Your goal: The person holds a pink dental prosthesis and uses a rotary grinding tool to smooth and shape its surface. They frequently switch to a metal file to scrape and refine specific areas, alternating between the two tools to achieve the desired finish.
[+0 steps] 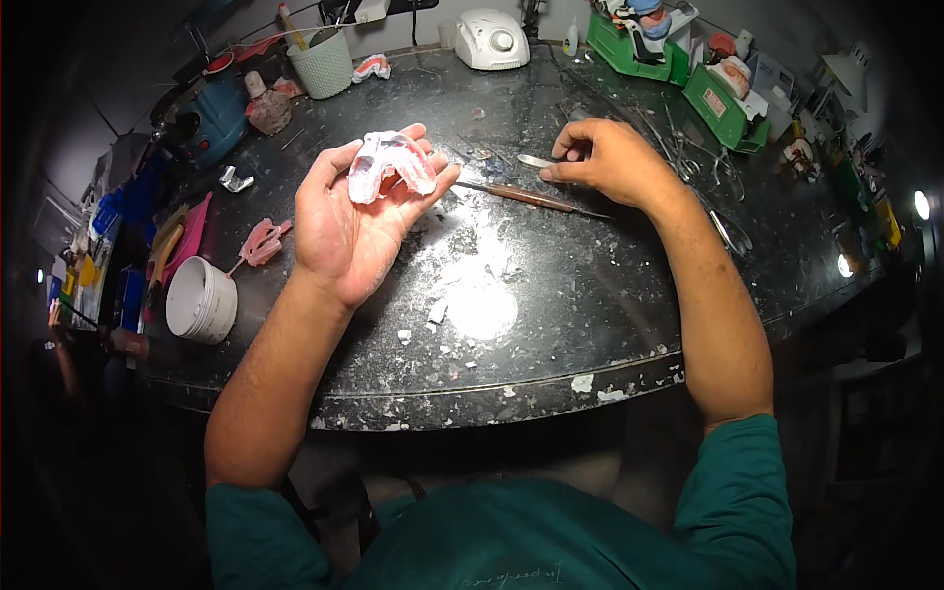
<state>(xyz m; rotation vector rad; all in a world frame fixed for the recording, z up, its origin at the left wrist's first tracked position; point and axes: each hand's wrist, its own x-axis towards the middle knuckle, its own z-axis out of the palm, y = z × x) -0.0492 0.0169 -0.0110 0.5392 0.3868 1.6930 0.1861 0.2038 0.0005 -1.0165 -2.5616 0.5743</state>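
Observation:
My left hand [344, 231] is palm up and holds a horseshoe-shaped dental mould [366, 177] in pink and white. The piece rests on the fingers, with the thumb along its left side. Over the right half of the bench, my right hand [602, 162] has its thumb and fingertips closed on a small metal spatula [532, 160]. Only the spatula's rounded silver end shows, pointing left; the rest is hidden by the hand. Just below it, a wax knife [526, 198] with a brown wooden handle lies on the bench.
White scraps [438, 312] litter the dark bench [551, 334]. At left stand a white tub [202, 301] and a pink toothed piece [261, 242]. Behind are a ribbed cup [323, 65], a white machine [492, 41] and green bins [723, 108]. Metal tools [728, 231] lie right of my right forearm.

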